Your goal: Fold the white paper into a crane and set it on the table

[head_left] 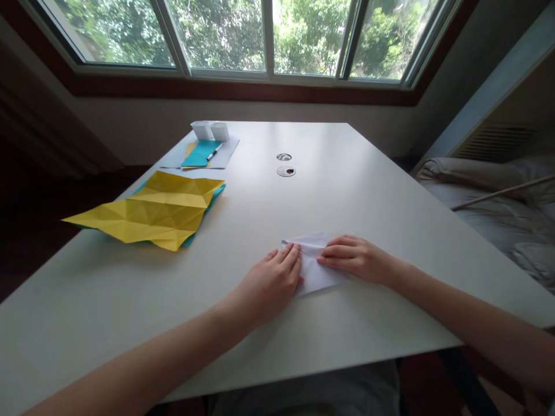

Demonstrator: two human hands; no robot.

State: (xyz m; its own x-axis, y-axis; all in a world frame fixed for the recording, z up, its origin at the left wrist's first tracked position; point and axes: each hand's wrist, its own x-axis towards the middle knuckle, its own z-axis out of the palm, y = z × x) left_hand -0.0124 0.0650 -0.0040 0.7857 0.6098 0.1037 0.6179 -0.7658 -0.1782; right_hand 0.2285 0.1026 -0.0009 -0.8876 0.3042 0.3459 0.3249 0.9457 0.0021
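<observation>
A folded sheet of white paper (323, 277) lies on the table near its front edge, with crease lines and a folded upper part. My left hand (277, 277) rests on the paper's left side, fingers lying flat and pointing away from me, the thumb at the paper's surface. From the right, my right hand (362, 259) reaches over the paper's upper right part; its fingers are stretched out close together and touch the fold. My right thumb is hidden, as is the paper beneath both hands.
Creased yellow paper (169, 205) lies over teal paper (215, 199) at the left table edge. Farther back are two small white containers (219, 132), a teal sheet (200, 153), a marker (214, 152) and white sheets (230, 151). Two round inserts (284, 171) sit in the white tabletop (347, 190).
</observation>
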